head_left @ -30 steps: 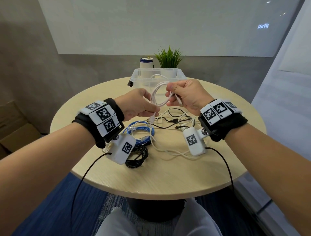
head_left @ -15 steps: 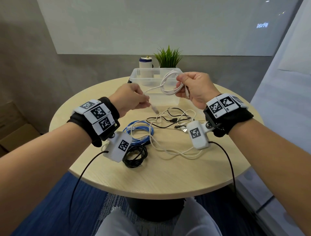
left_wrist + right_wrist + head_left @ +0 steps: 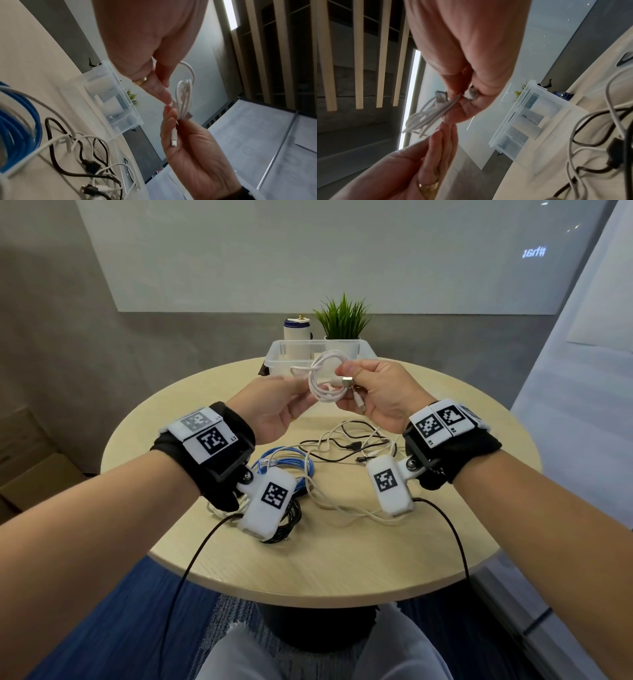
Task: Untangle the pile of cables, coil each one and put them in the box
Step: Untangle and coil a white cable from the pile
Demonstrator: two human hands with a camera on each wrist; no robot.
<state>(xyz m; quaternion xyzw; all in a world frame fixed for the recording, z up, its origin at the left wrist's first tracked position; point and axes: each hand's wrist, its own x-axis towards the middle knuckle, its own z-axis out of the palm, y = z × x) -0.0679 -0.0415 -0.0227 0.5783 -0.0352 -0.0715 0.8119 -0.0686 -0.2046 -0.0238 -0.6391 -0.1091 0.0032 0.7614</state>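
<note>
While the remaining cables (image 3: 346, 460) lie tangled on the counter (image 3: 308, 559) nearest the person, the blue cable (image 3: 287, 465) sits at about 9 o'clock of that heap and a black coil (image 3: 291, 520) at about 7 o'clock, partly hidden by the wrist camera. Above and beyond them, the white cable (image 3: 325, 381) is held in the air as a small coil. Right hand (image 3: 380, 395), at 3 o'clock of the coil, pinches the gathered loops and both plug ends between thumb and fingers (image 3: 462, 115). Left hand (image 3: 277, 405), at 9 o'clock, has its fingers (image 3: 161, 93) straight and pressed together, their tips at the coil's edge; whether they pinch a strand cannot be told. Farthest, at 12 o'clock, stands the clear box (image 3: 318, 354), just beyond the coil.

Judgement: the coiling of this cable looks nearly complete. To finish well, keep the right-hand pinch firm across all loops, tuck the loose end through, then lower the coil flat into the box so it does not spring open.
</note>
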